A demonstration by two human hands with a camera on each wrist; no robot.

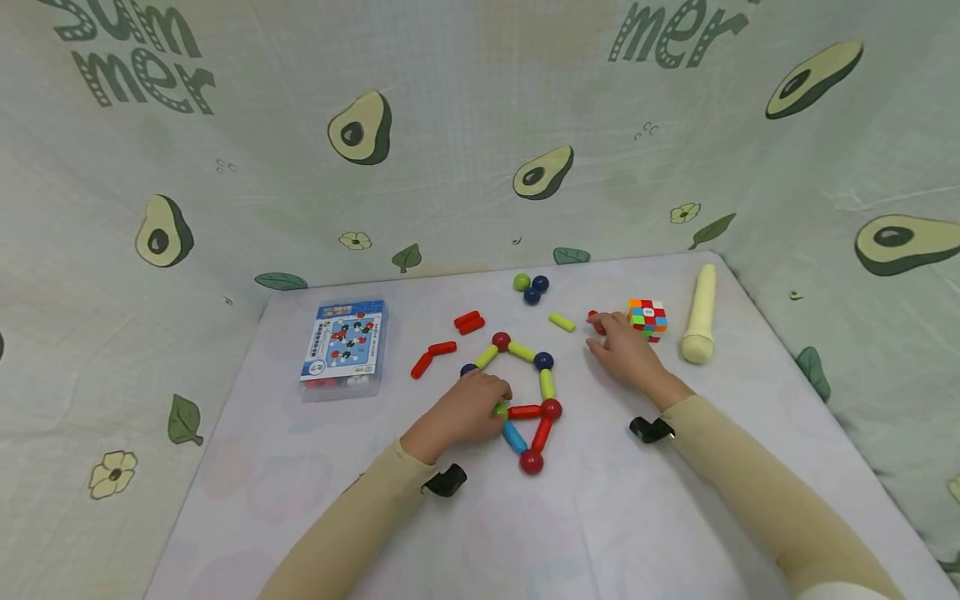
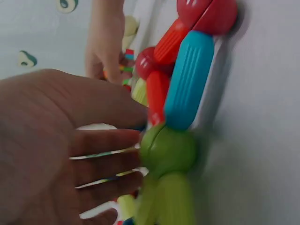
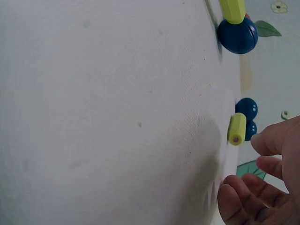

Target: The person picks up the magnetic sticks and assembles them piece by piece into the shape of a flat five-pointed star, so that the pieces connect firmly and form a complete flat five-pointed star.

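Note:
A flat frame of rods and balls lies on the table, with red balls [image 1: 532, 462], a dark blue ball [image 1: 543, 361], yellow-green rods [image 1: 522, 351], red rods [image 1: 525, 412] and a blue rod [image 2: 190, 79]. My left hand [image 1: 476, 407] is at its left side. The fingertips, nearly straight, touch or almost touch the green ball [image 2: 168, 149] where the blue rod joins; contact is partly hidden. To the right, my right hand [image 1: 626, 354] hovers low with loosely bent fingers and the thumb apart. Loose red rods [image 1: 595, 317] lie at its fingertips, partly covered.
Beside the right hand sits a colourful puzzle cube [image 1: 648, 318], then a cream microphone-shaped stick [image 1: 701, 317]. Behind the frame are loose balls [image 1: 532, 296], a yellow-green rod [image 1: 562, 322] and red rods [image 1: 469, 322]. A clear box [image 1: 343, 348] stands at the left.

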